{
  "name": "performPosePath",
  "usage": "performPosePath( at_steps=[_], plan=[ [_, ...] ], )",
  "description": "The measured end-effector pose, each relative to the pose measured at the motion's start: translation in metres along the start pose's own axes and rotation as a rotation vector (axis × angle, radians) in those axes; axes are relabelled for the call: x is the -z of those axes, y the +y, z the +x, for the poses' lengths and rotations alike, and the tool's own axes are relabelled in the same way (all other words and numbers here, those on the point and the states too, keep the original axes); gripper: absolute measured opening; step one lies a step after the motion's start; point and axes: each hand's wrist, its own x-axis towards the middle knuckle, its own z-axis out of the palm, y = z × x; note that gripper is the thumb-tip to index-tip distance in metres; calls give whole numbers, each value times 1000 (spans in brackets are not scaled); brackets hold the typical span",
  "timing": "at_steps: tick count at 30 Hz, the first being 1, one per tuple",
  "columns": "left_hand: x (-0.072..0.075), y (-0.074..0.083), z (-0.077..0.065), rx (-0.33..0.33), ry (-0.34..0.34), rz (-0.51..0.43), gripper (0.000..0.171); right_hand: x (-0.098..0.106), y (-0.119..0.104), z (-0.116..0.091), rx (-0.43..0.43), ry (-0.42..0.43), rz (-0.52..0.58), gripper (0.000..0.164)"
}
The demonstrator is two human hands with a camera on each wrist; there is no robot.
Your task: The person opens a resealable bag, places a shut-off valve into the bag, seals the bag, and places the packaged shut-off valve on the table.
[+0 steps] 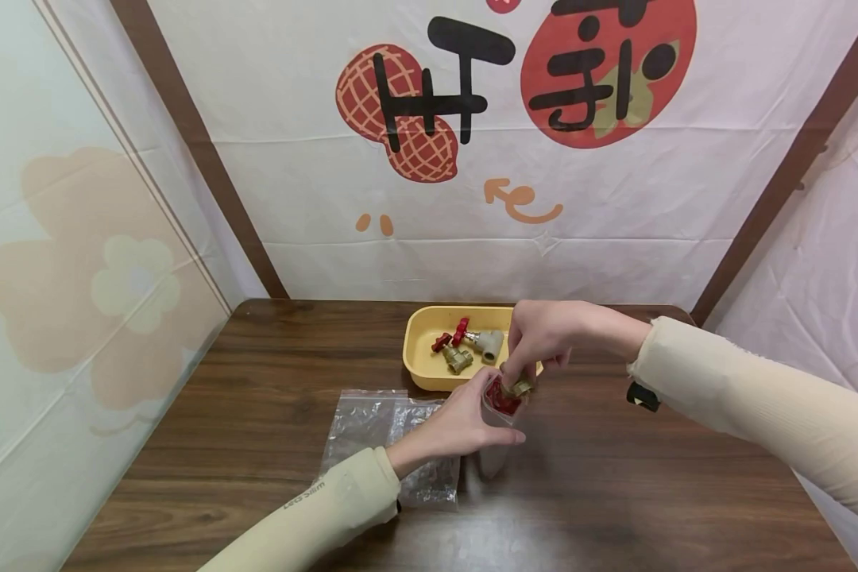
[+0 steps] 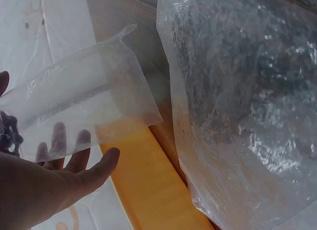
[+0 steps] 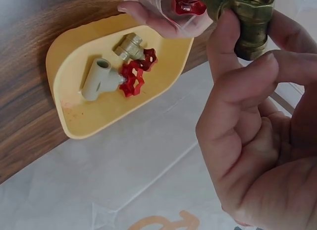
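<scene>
Fingers [image 3: 228,93] of the right hand [image 1: 543,330] pinch a brass valve [image 3: 253,27] above the mouth of a clear bag [image 2: 84,93], over the middle of the desk [image 1: 615,477], just in front of the yellow tray [image 1: 429,381]. The left hand [image 1: 465,417] has that bag by its upper part; seen from the head, its thumb sticks out along the near side, while the other fingers are hidden. The left wrist's view fills that in: they show through the film, slightly bent and spread behind it, and the bag's lower end hangs loose. A dark red wheel sits up by the mouth there.

Only the right wrist's view gives me the held valve's threaded opening, with a red handwheel [image 3: 188,2] beside its body, against the clear film. It also looks well into the tray, at a grey valve [image 3: 99,81] lying next to a smaller brass one [image 3: 130,47], their red wheels close together. From the head I can place that tray at the desk's far edge, and a couple of flat zip bags [image 1: 357,429] left of centre, partly under the left forearm.
</scene>
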Motion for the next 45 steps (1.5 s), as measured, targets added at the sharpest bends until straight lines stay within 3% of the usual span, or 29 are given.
performPosePath(
  at_steps=[14, 27, 45],
  plan=[
    [-5, 2, 1, -34, -4, 16, 75, -24, 2, 11, -70, 16, -26, 27],
    [-9, 0, 2, -61, 14, 35, 65, -36, -1, 19, -17, 31, -91, 29],
    [-10, 1, 4, -18, 44, -14, 73, -46, 3, 31, -46, 70, -68, 31]
  ],
)
